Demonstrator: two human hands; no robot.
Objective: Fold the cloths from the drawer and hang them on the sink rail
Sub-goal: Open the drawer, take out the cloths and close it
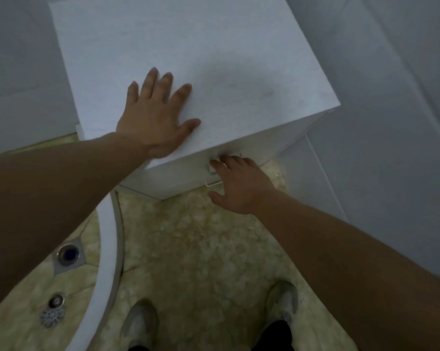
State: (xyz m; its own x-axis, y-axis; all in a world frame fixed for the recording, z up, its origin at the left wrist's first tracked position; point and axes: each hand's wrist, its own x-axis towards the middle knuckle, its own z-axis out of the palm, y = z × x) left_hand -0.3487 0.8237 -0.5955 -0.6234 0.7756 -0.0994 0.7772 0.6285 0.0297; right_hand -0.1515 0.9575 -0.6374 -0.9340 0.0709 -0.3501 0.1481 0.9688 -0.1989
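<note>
A white drawer cabinet point(214, 59) stands in front of me, seen from above. My left hand point(155, 117) lies flat on its top near the front edge, fingers spread. My right hand point(239, 183) reaches the cabinet's front face, its fingertips at a small handle point(212, 169) of the top drawer; the fingers are extended, not clearly closed around it. A second handle point(212, 184) shows just below. The drawers look closed. No cloths and no sink rail are in view.
A curved white rim point(110, 249) runs down the left, with a floor drain point(68, 253) and a round strainer point(52, 316) beyond it. The floor is beige stone-pattern tile. My two shoes point(140, 323) stand at the bottom. White walls close in on both sides.
</note>
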